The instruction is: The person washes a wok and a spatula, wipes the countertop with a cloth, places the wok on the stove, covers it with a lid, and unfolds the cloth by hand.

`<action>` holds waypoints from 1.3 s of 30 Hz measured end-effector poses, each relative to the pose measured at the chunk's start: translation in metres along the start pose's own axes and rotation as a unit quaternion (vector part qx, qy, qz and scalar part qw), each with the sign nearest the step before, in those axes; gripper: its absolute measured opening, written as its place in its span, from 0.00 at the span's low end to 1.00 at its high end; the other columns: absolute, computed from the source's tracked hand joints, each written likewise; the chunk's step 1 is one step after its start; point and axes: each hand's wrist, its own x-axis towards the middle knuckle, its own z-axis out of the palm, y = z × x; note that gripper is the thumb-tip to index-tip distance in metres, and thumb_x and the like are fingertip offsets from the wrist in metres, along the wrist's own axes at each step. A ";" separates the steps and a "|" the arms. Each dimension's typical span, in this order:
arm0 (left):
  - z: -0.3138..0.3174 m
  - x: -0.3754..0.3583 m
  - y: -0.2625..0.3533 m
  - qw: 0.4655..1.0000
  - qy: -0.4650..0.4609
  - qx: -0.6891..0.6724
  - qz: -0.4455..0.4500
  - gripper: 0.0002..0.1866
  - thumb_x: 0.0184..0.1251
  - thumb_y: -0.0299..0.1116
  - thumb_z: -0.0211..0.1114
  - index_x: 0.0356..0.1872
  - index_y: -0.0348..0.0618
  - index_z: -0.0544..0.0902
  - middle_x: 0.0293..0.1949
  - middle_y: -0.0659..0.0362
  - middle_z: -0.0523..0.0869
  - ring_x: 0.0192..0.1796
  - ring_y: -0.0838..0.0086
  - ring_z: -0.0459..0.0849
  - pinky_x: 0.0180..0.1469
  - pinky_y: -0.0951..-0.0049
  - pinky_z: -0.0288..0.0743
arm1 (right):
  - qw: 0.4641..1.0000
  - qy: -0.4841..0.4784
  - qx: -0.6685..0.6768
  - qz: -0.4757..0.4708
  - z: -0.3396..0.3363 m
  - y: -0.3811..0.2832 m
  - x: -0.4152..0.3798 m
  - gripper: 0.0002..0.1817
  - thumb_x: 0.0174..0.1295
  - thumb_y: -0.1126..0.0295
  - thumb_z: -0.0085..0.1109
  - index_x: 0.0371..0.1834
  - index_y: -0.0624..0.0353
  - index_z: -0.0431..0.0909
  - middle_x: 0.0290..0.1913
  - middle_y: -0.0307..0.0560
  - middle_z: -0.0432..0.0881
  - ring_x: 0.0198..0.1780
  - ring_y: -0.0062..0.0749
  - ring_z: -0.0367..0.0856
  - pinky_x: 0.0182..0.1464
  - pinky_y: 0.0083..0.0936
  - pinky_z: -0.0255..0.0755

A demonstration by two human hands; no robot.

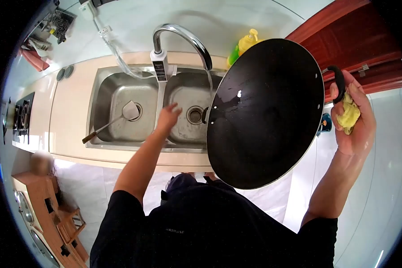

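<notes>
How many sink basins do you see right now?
2: the left stainless-steel basin, where the silver spatula with a brown handle rests, and the right stainless-steel basin, partly hidden by the round black wok. No other shows.

A spatula lies in the left basin of the sink, handle across the rim. Behind, between both basins, stands the faucet. Right is the wok; behind it a bottle, apparently on the counter.
</notes>
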 end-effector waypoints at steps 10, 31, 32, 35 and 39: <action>0.056 -0.054 0.040 0.867 -0.218 -0.416 -0.170 0.17 0.76 0.48 0.60 0.50 0.45 0.81 0.39 0.62 0.85 0.35 0.73 0.84 0.40 0.71 0.81 | 0.998 -0.034 0.047 0.002 0.016 -0.016 -0.011 0.19 0.70 0.68 0.55 0.58 0.71 0.74 0.37 0.56 0.83 0.23 0.24 0.78 0.16 0.16 0.67; -0.185 -0.129 0.033 0.868 0.095 -0.482 -0.078 0.13 0.77 0.33 0.54 0.54 0.39 0.82 0.18 0.73 0.68 0.14 0.88 0.55 0.15 0.86 0.45 | 0.951 0.025 0.064 0.300 -0.097 0.190 0.023 0.10 0.62 0.64 0.66 0.41 0.57 0.81 0.29 0.46 0.86 0.23 0.27 0.81 0.17 0.22 0.68; -0.200 -0.150 0.049 0.848 0.089 -0.516 -0.080 0.14 0.78 0.33 0.54 0.55 0.39 0.82 0.18 0.72 0.68 0.14 0.88 0.55 0.13 0.86 0.46 | 0.946 0.018 0.061 0.318 -0.093 0.218 0.017 0.11 0.61 0.64 0.67 0.41 0.57 0.81 0.29 0.46 0.86 0.22 0.28 0.81 0.17 0.23 0.68; -0.231 -0.207 0.078 0.830 0.076 -0.551 -0.044 0.15 0.79 0.33 0.51 0.56 0.37 0.81 0.18 0.69 0.69 0.12 0.85 0.58 0.10 0.84 0.52 | 0.903 -0.003 0.104 0.416 -0.074 0.307 0.008 0.11 0.59 0.66 0.66 0.39 0.60 0.80 0.27 0.48 0.85 0.21 0.31 0.81 0.13 0.24 0.67; -0.241 -0.273 0.125 0.814 0.009 -0.579 0.053 0.19 0.83 0.38 0.48 0.61 0.36 0.77 0.18 0.64 0.71 0.12 0.81 0.63 0.10 0.83 0.57 | 0.858 -0.053 0.149 0.489 -0.032 0.398 0.002 0.10 0.61 0.67 0.64 0.35 0.62 0.78 0.27 0.50 0.85 0.19 0.34 0.80 0.12 0.24 0.68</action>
